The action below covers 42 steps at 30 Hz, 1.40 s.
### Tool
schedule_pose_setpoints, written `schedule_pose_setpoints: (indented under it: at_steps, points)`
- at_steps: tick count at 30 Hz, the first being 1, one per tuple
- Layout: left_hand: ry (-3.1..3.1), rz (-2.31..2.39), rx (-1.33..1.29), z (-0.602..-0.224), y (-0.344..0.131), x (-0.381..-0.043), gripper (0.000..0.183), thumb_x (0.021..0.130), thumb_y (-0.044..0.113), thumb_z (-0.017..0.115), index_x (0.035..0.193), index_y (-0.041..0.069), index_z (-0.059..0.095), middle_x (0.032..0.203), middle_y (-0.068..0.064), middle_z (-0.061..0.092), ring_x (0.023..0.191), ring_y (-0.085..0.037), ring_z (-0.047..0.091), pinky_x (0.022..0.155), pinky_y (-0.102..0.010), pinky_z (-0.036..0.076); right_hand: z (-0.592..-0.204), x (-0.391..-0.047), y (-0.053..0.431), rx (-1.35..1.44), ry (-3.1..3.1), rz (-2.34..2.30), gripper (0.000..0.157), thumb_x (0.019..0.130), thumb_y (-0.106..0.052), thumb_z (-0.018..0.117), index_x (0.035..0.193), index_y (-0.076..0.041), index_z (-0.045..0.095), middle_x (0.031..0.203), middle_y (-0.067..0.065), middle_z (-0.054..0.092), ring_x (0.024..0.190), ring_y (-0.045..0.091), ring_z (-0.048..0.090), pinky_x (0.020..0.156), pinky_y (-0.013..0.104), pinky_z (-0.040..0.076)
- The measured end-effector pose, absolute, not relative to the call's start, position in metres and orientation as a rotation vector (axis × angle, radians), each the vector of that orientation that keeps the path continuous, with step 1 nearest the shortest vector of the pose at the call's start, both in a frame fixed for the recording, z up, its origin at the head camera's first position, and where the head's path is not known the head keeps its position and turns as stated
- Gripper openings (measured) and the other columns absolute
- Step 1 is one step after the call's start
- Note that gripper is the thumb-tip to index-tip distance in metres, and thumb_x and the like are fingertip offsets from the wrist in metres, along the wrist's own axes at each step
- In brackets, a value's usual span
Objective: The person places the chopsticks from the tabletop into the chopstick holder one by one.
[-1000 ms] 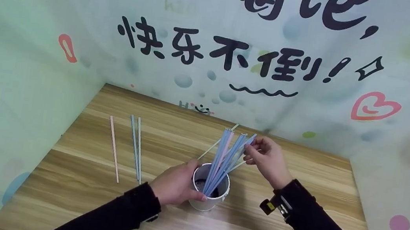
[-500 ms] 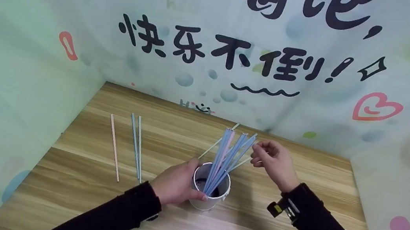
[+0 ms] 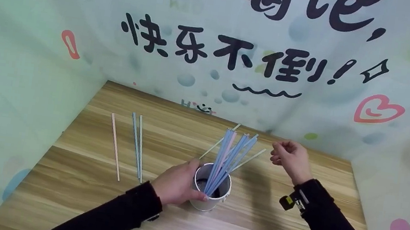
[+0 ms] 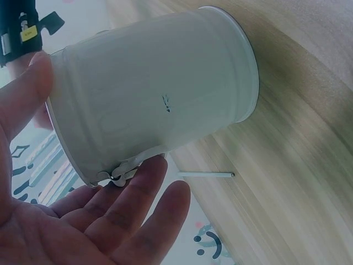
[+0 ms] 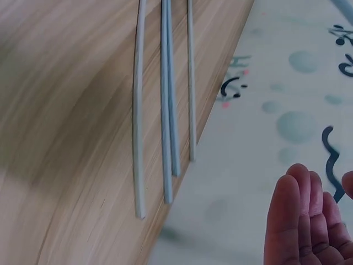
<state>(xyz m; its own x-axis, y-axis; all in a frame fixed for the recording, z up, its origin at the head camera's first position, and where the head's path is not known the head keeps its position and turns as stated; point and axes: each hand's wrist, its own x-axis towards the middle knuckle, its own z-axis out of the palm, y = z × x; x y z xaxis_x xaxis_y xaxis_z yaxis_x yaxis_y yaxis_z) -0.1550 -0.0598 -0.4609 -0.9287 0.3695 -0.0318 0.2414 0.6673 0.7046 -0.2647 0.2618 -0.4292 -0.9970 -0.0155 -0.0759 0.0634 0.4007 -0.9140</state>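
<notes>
My left hand grips a small white metal bucket standing on the table. Its thumb lies over the near rim, while the other fingers curve round the side by the handle lug in the left wrist view. Several blue straws and a pink one lean to the back right in the bucket. Apart from them, to the right, my right hand hovers with loosely bent fingers and holds nothing. Pale green straws and two blue straws lie on the wood in the right wrist view.
On the left of the wooden table lie a pink straw, a blue straw and a pale green straw. A printed cloth backdrop closes off the back and both sides.
My right hand has left the top of a blue straw in the bucket and moved to the right. My left hand keeps its hold on the bucket.
</notes>
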Motion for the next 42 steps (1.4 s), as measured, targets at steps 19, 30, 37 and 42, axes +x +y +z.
schedule_pose_setpoints:
  at_steps: [19,30,37,42]
  points:
    - [2.751,1.065,0.551,-0.459,-0.062,-0.156,0.078,0.076,0.038,0.089,0.135,0.006,0.049,0.122,-0.018,0.069,0.111,-0.031,0.067,0.097,-0.048,0.054,-0.464,-0.294,0.277,0.188,2.632,-1.449,0.033,0.101,-0.024,0.06,0.115,0.006,0.06,0.08,0.003,0.067,0.063,0.006,0.065,0.063,0.022,0.059]
    - [2.755,1.049,0.526,-0.459,-0.063,-0.156,0.08,0.076,0.041,0.089,0.135,0.004,0.049,0.124,-0.019,0.069,0.112,-0.031,0.067,0.098,-0.047,0.054,-0.475,-0.309,0.274,0.215,2.65,-1.291,0.034,0.101,-0.026,0.059,0.111,0.006,0.059,0.084,0.008,0.069,0.064,0.008,0.066,0.064,0.023,0.06]
    - [2.755,1.066,0.539,-0.46,-0.062,-0.155,0.08,0.075,0.039,0.089,0.135,0.004,0.049,0.123,-0.018,0.069,0.112,-0.031,0.067,0.097,-0.047,0.054,-0.481,-0.318,0.275,0.25,2.615,-1.223,0.044,0.102,-0.029,0.059,0.12,0.011,0.058,0.089,0.013,0.071,0.064,0.01,0.066,0.068,0.026,0.061]
    - [2.752,1.055,0.536,-0.46,-0.061,-0.154,0.08,0.075,0.042,0.089,0.134,0.005,0.049,0.123,-0.017,0.069,0.112,-0.03,0.068,0.097,-0.046,0.054,-0.486,-0.325,0.277,0.269,2.626,-1.154,0.043,0.101,-0.031,0.059,0.117,0.009,0.059,0.081,0.006,0.068,0.062,0.009,0.065,0.065,0.025,0.06]
